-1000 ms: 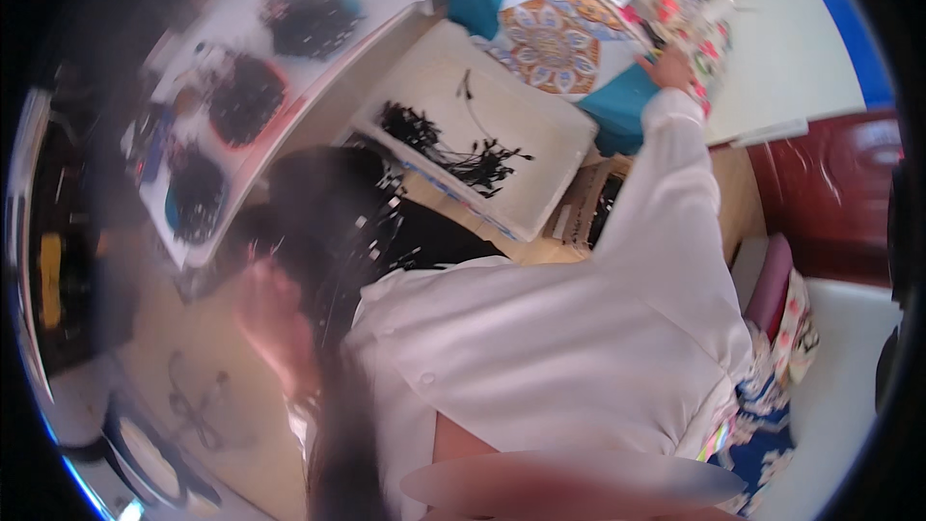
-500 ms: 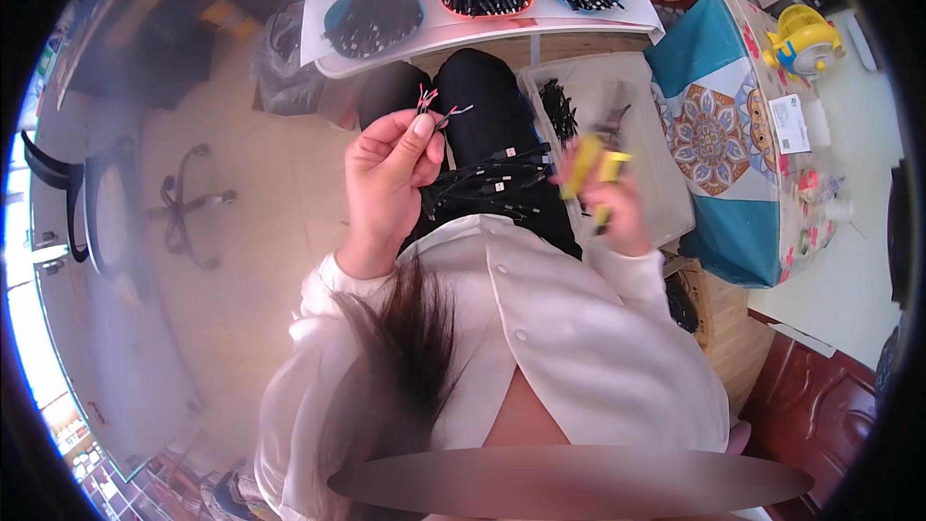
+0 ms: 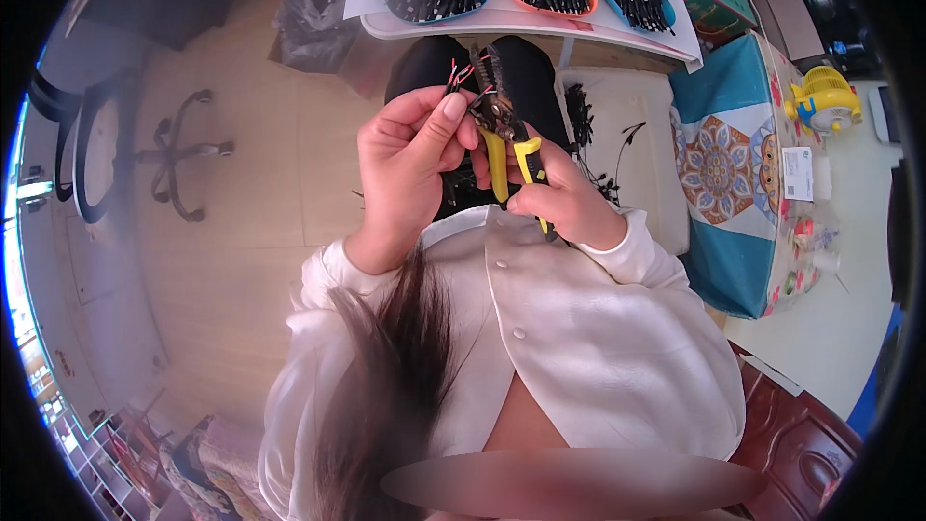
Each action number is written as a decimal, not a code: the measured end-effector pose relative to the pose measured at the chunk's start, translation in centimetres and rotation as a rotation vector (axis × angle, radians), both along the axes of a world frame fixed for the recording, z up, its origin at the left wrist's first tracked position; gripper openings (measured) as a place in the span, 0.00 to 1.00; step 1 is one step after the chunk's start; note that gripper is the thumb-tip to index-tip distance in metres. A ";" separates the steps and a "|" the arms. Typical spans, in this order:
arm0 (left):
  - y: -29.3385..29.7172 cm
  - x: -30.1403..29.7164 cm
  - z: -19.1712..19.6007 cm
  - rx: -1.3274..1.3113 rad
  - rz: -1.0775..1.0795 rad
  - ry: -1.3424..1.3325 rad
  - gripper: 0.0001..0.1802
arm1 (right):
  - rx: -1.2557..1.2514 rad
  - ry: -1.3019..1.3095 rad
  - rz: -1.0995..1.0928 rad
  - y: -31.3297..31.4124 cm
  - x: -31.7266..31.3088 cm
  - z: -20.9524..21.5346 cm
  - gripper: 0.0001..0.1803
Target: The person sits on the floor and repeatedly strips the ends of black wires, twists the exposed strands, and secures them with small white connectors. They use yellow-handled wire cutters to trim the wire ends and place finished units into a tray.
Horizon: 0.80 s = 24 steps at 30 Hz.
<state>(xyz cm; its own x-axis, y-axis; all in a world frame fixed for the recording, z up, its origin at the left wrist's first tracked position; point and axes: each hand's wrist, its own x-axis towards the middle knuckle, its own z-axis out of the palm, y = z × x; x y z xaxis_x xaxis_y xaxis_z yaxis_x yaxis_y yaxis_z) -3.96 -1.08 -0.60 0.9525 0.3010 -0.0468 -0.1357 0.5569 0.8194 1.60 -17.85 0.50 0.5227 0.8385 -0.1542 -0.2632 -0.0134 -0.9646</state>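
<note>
Between thumb and fingers, my left hand pinches a few black cables whose thin red and pale wire ends stick up. My right hand is wrapped round the yellow and black handles of a pair of wire strippers. Their dark metal jaws point up and stand right beside the wire ends. Whether the jaws touch a wire I cannot make out. Below my hands, more black cables lie on my lap, mostly hidden by the hands and the tool.
Ahead, a white table bears blue and orange trays heaped with black cables. A pale bin with loose cables stands right of my legs. Further right are a patterned cloth-covered table and a yellow fan. A wheeled chair base is at left.
My right hand has brought the wire strippers from above the bin leftward to the wire ends in my left hand. The view has shifted a little.
</note>
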 end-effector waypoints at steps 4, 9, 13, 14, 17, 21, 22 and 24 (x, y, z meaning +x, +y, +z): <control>0.1 0.1 0.0 -0.022 -0.016 0.005 0.10 | 0.015 0.066 -0.034 -0.3 -0.1 0.3 0.30; -0.1 0.2 -0.2 -0.045 -0.021 -0.007 0.11 | 0.017 0.049 -0.034 -0.2 -0.1 0.2 0.30; -0.2 0.2 -0.1 -0.055 -0.028 -0.004 0.10 | 0.014 0.021 -0.030 -0.2 0.0 0.3 0.29; -0.2 0.2 0.0 -0.051 -0.030 0.003 0.10 | 0.004 0.016 -0.027 -0.3 0.0 0.4 0.28; -0.2 0.2 0.1 -0.042 -0.037 0.004 0.09 | -0.010 0.027 -0.034 -0.2 0.0 0.3 0.26; -0.2 0.2 0.1 -0.063 -0.042 -0.004 0.09 | -0.023 0.103 -0.072 -0.1 0.0 -0.1 0.23; -0.2 0.2 0.1 -0.067 -0.039 -0.005 0.09 | -0.010 0.096 -0.080 -0.2 0.0 -0.2 0.23; -0.1 0.2 0.2 -0.077 -0.026 -0.008 0.09 | -0.001 0.075 -0.089 -0.6 0.1 -0.2 0.24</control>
